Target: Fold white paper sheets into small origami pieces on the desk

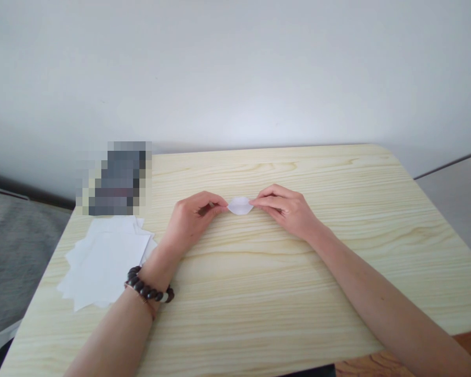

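Note:
A small folded piece of white paper (240,206), pointed at both ends, is held just above the light wooden table (282,298). My left hand (192,219) pinches its left tip with thumb and fingers closed. My right hand (286,208) pinches its right tip the same way. A dark beaded bracelet (149,289) is on my left wrist.
A loose stack of white paper sheets (105,264) lies at the table's left side, near my left forearm. Behind it sits a blurred dark object (115,178) at the table's back left corner. A pale wall runs behind the table; grey floor shows at left.

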The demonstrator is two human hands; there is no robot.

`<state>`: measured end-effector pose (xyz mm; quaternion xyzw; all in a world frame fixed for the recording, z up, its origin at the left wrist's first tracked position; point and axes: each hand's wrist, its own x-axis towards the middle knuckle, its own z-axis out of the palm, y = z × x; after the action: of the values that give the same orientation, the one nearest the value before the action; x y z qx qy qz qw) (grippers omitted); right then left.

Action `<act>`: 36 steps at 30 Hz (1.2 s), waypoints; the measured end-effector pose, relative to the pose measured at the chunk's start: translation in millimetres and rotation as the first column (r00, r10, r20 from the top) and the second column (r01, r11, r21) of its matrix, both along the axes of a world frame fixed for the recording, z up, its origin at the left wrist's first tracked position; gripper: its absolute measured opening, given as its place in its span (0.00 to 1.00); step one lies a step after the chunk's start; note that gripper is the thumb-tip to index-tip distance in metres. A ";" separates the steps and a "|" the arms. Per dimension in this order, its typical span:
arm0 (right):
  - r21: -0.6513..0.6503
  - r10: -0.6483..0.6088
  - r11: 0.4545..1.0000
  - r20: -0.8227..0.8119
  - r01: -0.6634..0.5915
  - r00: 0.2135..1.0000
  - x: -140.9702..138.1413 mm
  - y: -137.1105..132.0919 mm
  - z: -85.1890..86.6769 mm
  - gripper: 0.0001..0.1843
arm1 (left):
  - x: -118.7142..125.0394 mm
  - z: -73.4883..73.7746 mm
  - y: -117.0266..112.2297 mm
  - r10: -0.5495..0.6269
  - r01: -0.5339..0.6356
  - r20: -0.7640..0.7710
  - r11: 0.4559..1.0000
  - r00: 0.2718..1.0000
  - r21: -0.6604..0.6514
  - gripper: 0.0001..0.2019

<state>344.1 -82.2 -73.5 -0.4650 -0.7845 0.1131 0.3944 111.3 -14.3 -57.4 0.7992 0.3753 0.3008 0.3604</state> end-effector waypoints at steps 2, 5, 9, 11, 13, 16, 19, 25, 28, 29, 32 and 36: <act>-0.002 -0.026 1.000 -0.026 0.026 0.999 -2.6 -0.2 1.2 0.09 | 0.8 1.6 -1.0 -0.019 0.020 -0.028 1.000 0.999 0.024 0.07; -0.011 -0.053 0.999 -0.041 0.052 0.998 -6.1 -0.7 2.5 0.05 | 1.5 3.1 -1.9 -0.033 0.035 -0.052 0.998 0.998 0.054 0.07; -0.018 -0.055 0.998 -0.023 0.055 0.998 -8.9 -1.0 3.2 0.04 | 1.5 2.2 -2.2 -0.024 0.030 -0.079 0.997 0.997 0.076 0.07; -0.016 -0.057 0.998 -0.021 0.057 0.998 -9.6 -0.9 4.0 0.05 | 1.3 1.3 -2.2 -0.036 0.044 -0.092 0.995 0.995 0.087 0.08; -0.017 -0.061 0.998 -0.016 0.061 0.998 -10.0 -0.8 5.2 0.05 | 1.3 0.8 -2.5 -0.052 0.062 -0.099 0.993 0.994 0.102 0.08; -0.022 -0.060 0.998 -0.006 0.060 0.998 -10.0 -0.7 7.0 0.06 | 2.0 1.8 -3.4 -0.054 0.067 -0.109 0.991 0.993 0.118 0.08; -0.033 -0.064 0.997 -0.016 0.063 0.998 -9.2 -0.9 7.2 0.06 | 3.4 3.9 -4.5 -0.003 0.015 -0.098 0.991 0.995 0.132 0.08; -0.028 -0.123 0.992 -0.055 0.122 0.991 -5.3 -0.8 3.6 0.05 | 4.9 2.3 -4.5 0.119 -0.109 -0.093 0.988 0.988 0.108 0.07; -0.016 -0.136 0.991 -0.060 0.135 0.989 -3.7 -0.2 2.6 0.07 | 4.1 -0.4 -3.8 0.107 -0.095 -0.112 0.990 0.988 0.100 0.09; -0.015 -0.151 0.988 -0.059 0.151 0.987 -3.3 0.1 2.6 0.07 | 3.7 -1.2 -3.5 0.107 -0.095 -0.115 0.990 0.988 0.102 0.09; -0.025 -0.215 0.977 -0.056 0.214 0.975 -2.8 0.7 3.6 0.09 | 2.9 -3.0 -2.2 0.110 -0.098 -0.107 0.989 0.988 0.108 0.10; -0.075 -0.238 0.969 -0.043 0.234 0.970 -3.5 0.7 6.0 0.06 | 2.7 -4.2 -0.6 0.084 -0.072 -0.098 0.991 0.992 0.116 0.09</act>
<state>340.6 -81.5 -67.5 -0.5652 -0.7088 0.1045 0.4090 114.0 -14.9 -61.6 0.8174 0.4069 0.2937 0.2830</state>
